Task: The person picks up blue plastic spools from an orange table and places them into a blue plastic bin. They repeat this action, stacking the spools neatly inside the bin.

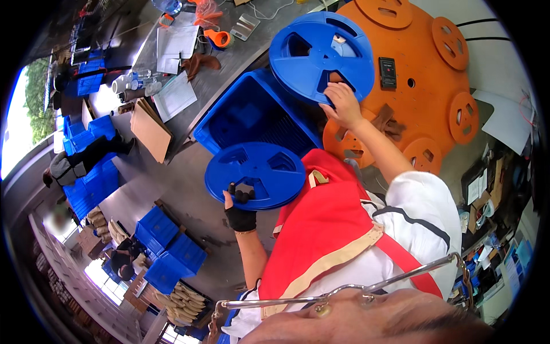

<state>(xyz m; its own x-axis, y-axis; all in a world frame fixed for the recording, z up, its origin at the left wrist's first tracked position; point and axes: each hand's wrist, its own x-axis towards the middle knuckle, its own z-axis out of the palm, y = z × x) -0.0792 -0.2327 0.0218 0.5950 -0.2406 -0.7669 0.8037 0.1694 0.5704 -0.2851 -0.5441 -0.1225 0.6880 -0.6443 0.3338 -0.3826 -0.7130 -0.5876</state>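
My left hand, in a black glove with bare fingertips, grips the rim of a blue plastic reel disc through one of its cutouts. More than one disc seems stacked there, held against my red apron. My bare right hand has its fingers hooked in a cutout of another blue reel disc. This second disc overlaps the edge of a large orange round plate, which carries smaller slotted orange discs around its rim. Between the two blue discs stands a deep blue bin.
A grey worktable holds papers, orange tape, bottles and cardboard. A small black device and a brown cloth lie on the orange plate. Blue crates and other people are farther off.
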